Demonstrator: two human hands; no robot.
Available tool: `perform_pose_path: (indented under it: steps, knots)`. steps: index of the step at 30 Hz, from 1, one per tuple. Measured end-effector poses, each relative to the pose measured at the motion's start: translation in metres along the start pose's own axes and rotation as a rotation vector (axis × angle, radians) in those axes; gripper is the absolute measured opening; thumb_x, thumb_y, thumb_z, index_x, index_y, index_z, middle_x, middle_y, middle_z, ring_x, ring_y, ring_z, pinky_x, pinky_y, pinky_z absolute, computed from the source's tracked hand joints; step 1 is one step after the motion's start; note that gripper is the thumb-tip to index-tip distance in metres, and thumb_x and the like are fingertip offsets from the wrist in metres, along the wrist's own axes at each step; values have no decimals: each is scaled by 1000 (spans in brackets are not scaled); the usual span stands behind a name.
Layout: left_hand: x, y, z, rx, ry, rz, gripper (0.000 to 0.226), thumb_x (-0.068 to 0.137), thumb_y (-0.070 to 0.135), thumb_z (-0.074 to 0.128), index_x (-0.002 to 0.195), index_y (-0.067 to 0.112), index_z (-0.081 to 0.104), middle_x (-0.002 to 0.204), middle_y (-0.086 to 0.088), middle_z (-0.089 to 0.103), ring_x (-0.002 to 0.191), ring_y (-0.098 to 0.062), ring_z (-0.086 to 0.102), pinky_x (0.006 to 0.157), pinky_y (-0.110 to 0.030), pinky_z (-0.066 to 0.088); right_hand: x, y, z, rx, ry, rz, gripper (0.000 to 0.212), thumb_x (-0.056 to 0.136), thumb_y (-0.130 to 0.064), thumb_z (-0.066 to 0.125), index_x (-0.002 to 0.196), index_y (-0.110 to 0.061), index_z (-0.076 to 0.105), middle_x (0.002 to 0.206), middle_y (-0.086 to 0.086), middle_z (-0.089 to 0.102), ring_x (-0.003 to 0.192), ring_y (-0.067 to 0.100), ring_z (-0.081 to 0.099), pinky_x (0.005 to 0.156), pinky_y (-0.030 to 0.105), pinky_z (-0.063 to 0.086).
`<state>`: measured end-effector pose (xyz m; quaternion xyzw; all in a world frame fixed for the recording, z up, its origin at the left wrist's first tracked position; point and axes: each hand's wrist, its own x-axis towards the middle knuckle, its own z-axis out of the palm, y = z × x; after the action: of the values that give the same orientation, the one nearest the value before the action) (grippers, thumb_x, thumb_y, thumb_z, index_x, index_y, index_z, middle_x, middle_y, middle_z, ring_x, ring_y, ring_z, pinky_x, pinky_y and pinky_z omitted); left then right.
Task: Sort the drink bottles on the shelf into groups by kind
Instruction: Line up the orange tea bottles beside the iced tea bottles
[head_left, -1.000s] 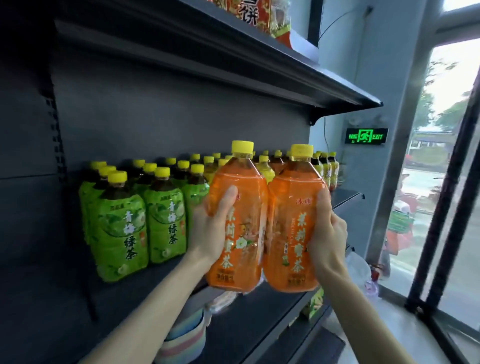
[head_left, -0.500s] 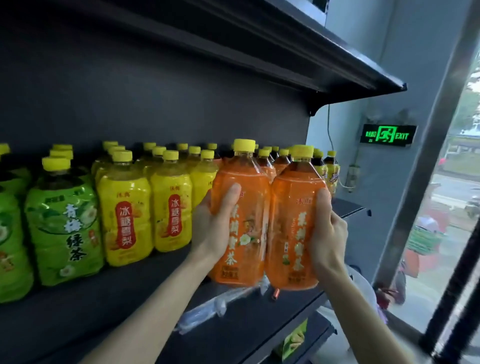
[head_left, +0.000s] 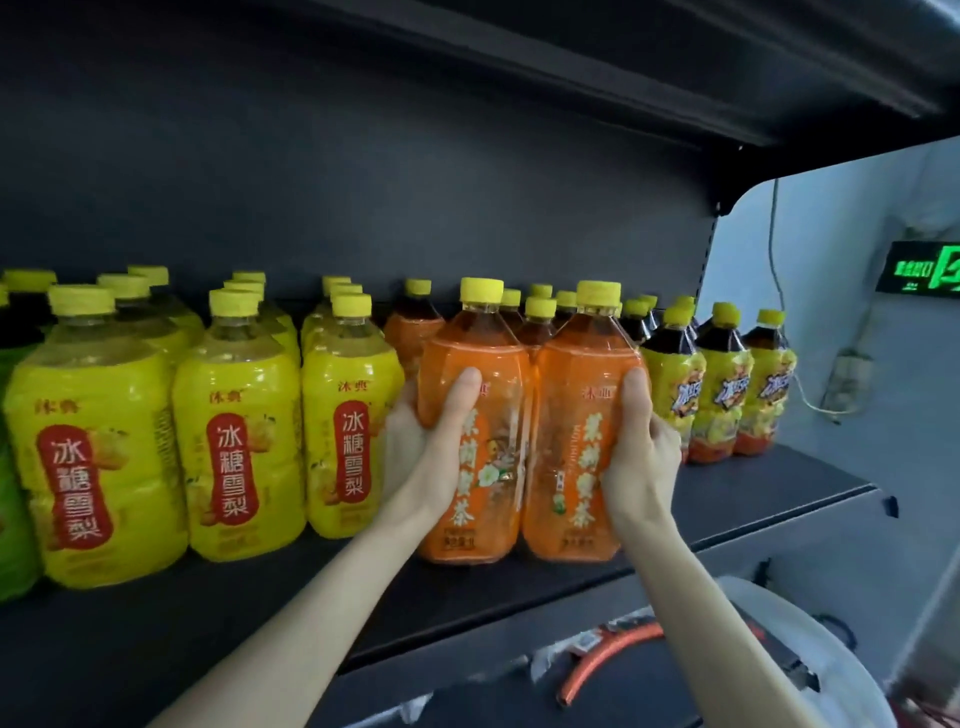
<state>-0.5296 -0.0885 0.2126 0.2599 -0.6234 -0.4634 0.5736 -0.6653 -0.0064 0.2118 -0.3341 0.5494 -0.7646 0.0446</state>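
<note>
Two orange tea bottles with yellow caps stand side by side at the front of the dark shelf (head_left: 753, 499). My left hand (head_left: 421, 441) grips the left orange bottle (head_left: 498, 415). My right hand (head_left: 639, 447) grips the right orange bottle (head_left: 576, 415). Behind them more orange bottles (head_left: 413, 327) show. Rows of yellow pear-drink bottles (head_left: 244, 441) stand to the left, and a green bottle (head_left: 13, 519) is at the far left edge. Dark iced-tea bottles with yellow labels (head_left: 722, 384) stand to the right.
Another dark shelf board (head_left: 571, 62) hangs close overhead. A green exit sign (head_left: 924, 273) glows on the grey wall at right. Below the shelf lie clear plastic wrap (head_left: 810, 639) and an orange hose (head_left: 608, 657).
The view has swung closer and leftward along the shelf. Both hands have carried the two orange bottles in over the shelf board, and their bases now look level with it in front of the orange group.
</note>
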Motion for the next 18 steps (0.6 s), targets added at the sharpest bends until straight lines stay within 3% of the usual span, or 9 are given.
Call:
perform_pose_path:
  steps: [2, 7, 12, 15, 18]
  knots:
    - [6, -4, 11, 15, 31, -21, 55, 61, 74, 52, 100, 35, 54, 90, 19, 63, 76, 12, 61, 66, -7, 44, 15, 12, 0, 47, -38, 23, 53, 76, -67, 46, 76, -17, 64, 63, -8, 71, 61, 7, 69, 57, 18, 52]
    - [11, -20, 27, 79, 156, -3, 80, 56, 81, 45, 111, 25, 57, 96, 11, 68, 84, -1, 65, 71, -16, 48, 43, 37, -2, 97, -142, 61, 56, 81, -70, 52, 80, -16, 67, 72, -5, 74, 70, 12, 71, 63, 23, 56]
    - [1, -31, 38, 79, 261, -29, 65, 60, 76, 54, 108, 32, 56, 103, 4, 69, 94, -12, 68, 86, -40, 55, 53, 58, -6, 116, -219, 107, 80, 69, -76, 47, 98, -4, 67, 90, 5, 74, 84, 18, 71, 78, 35, 58]
    - [-2, -31, 41, 115, 271, -27, 68, 60, 75, 54, 111, 31, 54, 106, 3, 69, 96, -13, 67, 88, -40, 54, 57, 61, -9, 144, -236, 136, 79, 70, -76, 45, 93, -4, 65, 82, 1, 72, 76, 14, 71, 69, 26, 56]
    - [-4, -30, 42, 135, 277, -38, 68, 58, 75, 54, 112, 35, 50, 107, 5, 66, 95, -7, 66, 86, -32, 54, 56, 62, -11, 152, -270, 111, 74, 71, -75, 43, 88, -5, 62, 76, -2, 70, 69, 9, 69, 62, 18, 54]
